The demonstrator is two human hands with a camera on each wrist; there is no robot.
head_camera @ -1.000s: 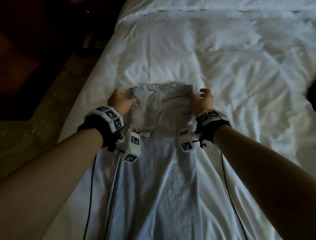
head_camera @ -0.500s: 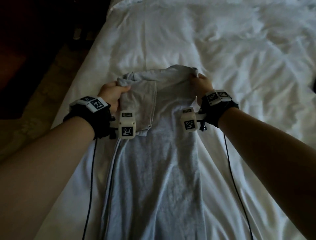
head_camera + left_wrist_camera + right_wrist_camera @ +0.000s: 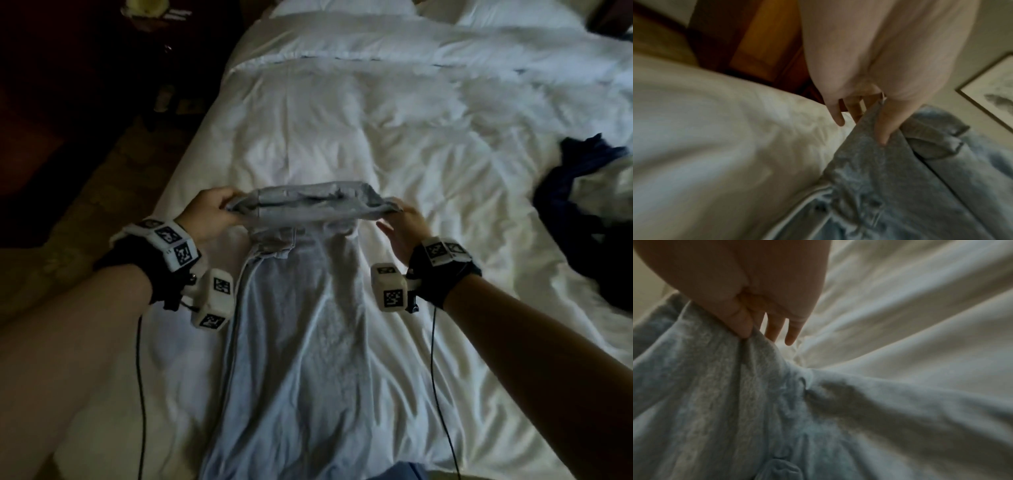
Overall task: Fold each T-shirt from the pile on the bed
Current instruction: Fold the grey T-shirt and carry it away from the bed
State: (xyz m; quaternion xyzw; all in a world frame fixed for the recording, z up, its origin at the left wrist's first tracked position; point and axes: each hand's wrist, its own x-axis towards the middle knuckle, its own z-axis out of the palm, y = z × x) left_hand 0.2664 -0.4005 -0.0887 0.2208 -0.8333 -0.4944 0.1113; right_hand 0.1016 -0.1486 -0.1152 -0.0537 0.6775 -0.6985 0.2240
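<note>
A light grey T-shirt point(image 3: 301, 342) lies lengthwise on the white bed point(image 3: 428, 137), folded into a narrow strip. Its far end point(image 3: 308, 202) is lifted off the duvet. My left hand point(image 3: 209, 214) pinches the left corner of that end, thumb on top of the grey cloth point(image 3: 869, 162). My right hand point(image 3: 404, 226) pinches the right corner between thumb and forefinger, with the other fingers loose above the grey fabric point(image 3: 715, 386). The near end of the shirt runs off the bed's front edge.
A heap of dark blue and white clothes point(image 3: 589, 212) lies at the right side of the bed. Pillows point(image 3: 342, 7) sit at the far end. The bed's left edge drops to a dark floor point(image 3: 68, 171). Cables point(image 3: 140, 394) hang from both wrists.
Both hands have closed on the shirt's far corners and raised that end off the bed, pulling it toward me. Earlier they only rested at its sides.
</note>
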